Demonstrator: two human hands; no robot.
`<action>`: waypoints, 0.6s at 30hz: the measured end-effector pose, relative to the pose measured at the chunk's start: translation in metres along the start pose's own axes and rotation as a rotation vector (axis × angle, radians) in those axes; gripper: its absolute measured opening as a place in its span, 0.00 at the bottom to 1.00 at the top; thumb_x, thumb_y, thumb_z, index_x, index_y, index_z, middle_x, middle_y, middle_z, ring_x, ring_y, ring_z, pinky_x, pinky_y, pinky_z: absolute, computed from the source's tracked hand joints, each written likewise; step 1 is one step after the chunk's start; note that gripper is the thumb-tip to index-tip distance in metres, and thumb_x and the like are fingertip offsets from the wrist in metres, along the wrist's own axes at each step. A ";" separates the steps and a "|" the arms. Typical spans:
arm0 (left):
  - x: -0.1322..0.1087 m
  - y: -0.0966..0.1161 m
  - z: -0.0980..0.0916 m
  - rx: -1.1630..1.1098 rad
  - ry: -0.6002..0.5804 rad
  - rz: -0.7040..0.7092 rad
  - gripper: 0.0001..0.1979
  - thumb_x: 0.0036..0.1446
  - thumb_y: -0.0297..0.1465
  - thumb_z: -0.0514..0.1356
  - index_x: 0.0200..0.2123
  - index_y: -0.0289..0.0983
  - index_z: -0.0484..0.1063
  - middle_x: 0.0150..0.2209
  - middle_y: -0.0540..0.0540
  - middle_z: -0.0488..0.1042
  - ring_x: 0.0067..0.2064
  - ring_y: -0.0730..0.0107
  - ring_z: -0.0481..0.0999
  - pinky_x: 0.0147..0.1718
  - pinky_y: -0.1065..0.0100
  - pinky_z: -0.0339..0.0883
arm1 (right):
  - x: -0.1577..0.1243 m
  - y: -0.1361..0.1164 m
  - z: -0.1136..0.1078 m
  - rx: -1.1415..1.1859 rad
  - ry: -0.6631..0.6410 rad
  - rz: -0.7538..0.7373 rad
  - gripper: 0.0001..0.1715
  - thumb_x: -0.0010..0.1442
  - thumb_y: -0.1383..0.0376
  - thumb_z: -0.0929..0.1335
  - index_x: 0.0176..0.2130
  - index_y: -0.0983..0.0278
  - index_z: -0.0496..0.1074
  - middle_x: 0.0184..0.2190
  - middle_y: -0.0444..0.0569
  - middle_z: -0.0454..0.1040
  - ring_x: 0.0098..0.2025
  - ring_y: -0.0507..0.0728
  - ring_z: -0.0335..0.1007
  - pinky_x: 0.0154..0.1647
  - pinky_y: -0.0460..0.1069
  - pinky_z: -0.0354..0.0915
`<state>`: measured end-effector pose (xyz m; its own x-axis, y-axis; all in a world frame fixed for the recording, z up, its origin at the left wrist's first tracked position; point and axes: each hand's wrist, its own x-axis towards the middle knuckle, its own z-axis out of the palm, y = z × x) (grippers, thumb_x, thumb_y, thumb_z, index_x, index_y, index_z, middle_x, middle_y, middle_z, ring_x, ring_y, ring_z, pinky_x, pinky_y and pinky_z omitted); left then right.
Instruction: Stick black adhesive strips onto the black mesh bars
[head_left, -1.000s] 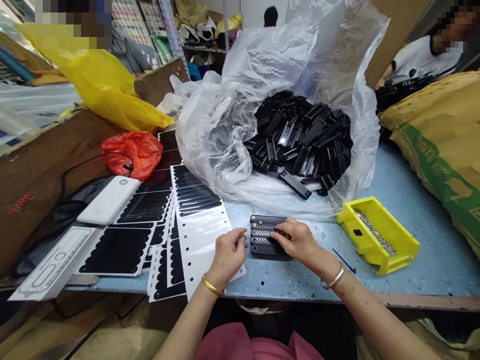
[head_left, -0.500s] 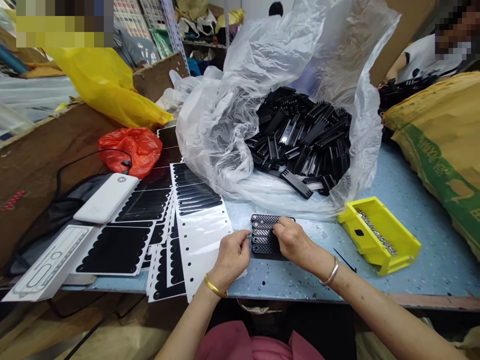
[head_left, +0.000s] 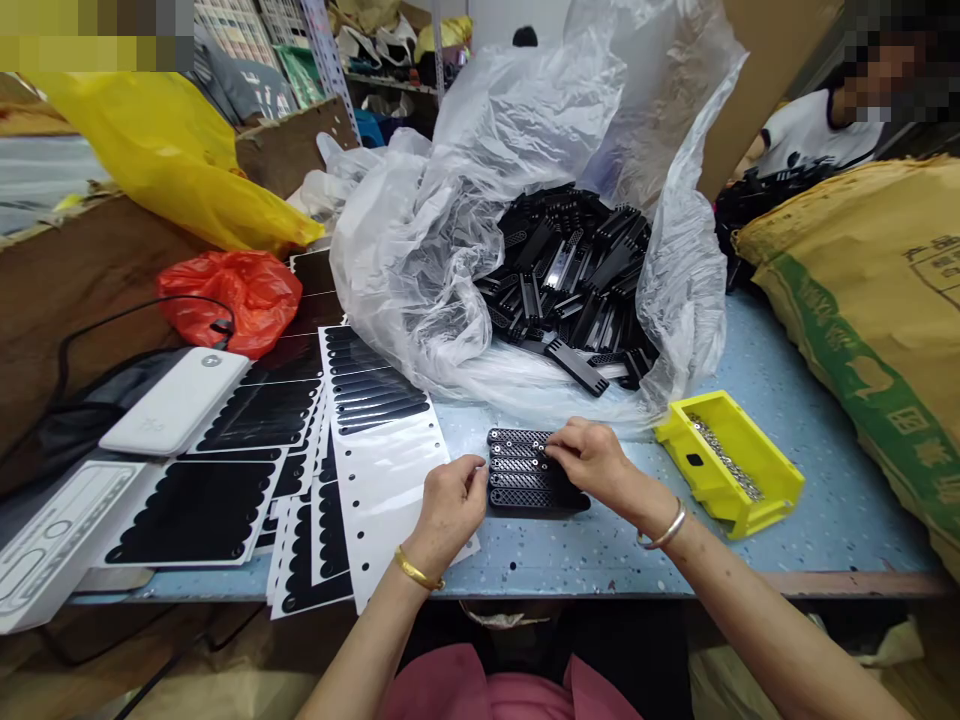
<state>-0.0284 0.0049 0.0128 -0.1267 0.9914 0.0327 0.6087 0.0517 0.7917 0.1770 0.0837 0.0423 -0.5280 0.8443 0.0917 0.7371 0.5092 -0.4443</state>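
Several black textured strips (head_left: pixel 525 497) lie side by side as a block on the blue speckled table, with small shiny metal pieces on some of them. At the block's upper right is my right hand (head_left: pixel 600 462), thumb and forefinger pinched over the strips; what is between the fingertips is too small to make out. My left hand (head_left: pixel 452 505) is beside the block's left end, its thumb and forefinger closed together. Anything held there is hidden. To the right of my right hand stands a yellow bin (head_left: pixel 776 480) with small metal pieces (head_left: pixel 724 455) inside.
Behind the block, a clear plastic bag (head_left: pixel 420 290) spills many black strips (head_left: pixel 559 270). Sheets with black stickers (head_left: pixel 382 490), a white power bank (head_left: pixel 176 400) and a white box (head_left: pixel 64 535) lie left. A large yellow sack (head_left: pixel 862 290) borders the right; a person sits beyond.
My right hand has lifted slightly off the block's right part, uncovering more strips and small metal pieces. My left hand stays by the left end. The view has shifted a little.
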 end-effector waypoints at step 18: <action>0.010 0.004 0.009 0.264 -0.080 0.106 0.15 0.61 0.32 0.53 0.24 0.37 0.72 0.24 0.45 0.75 0.27 0.67 0.72 0.30 0.68 0.57 | -0.004 0.002 0.025 -0.128 0.092 -0.119 0.12 0.60 0.75 0.63 0.32 0.68 0.75 0.28 0.52 0.72 0.28 0.54 0.67 0.31 0.47 0.63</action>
<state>-0.0199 0.0166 0.0112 0.0046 0.9987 0.0505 0.7993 -0.0340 0.5999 0.1700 0.0772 0.0191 -0.5776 0.7859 0.2207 0.7228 0.6180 -0.3092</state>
